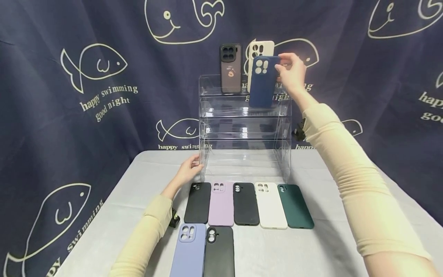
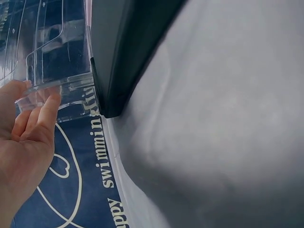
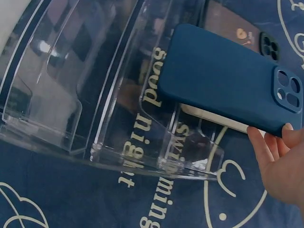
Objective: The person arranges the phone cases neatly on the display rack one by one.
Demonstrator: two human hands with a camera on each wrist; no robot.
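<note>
My right hand (image 1: 293,75) pinches a dark blue phone case (image 1: 262,86) by its upper right edge, upright at the upper tiers of a clear stepped display rack (image 1: 242,129). Behind it a white phone case (image 1: 266,46) stands on the top tier, partly covered. To their left is a brownish see-through phone case (image 1: 231,73) with a black camera frame. The right wrist view shows the blue case (image 3: 223,76) tilted across the picture, thumb and fingers on its edge. My left hand (image 2: 31,147) holds the rack's side edge (image 2: 57,84) low down, near the tabletop.
In front of the rack lies a row of phone cases: black, lilac (image 1: 221,206), black, white (image 1: 271,207) and dark green (image 1: 295,207). Closer in lie a light blue case (image 1: 189,252) and another black case (image 1: 219,254). A dark printed curtain (image 1: 104,30) hangs behind the table.
</note>
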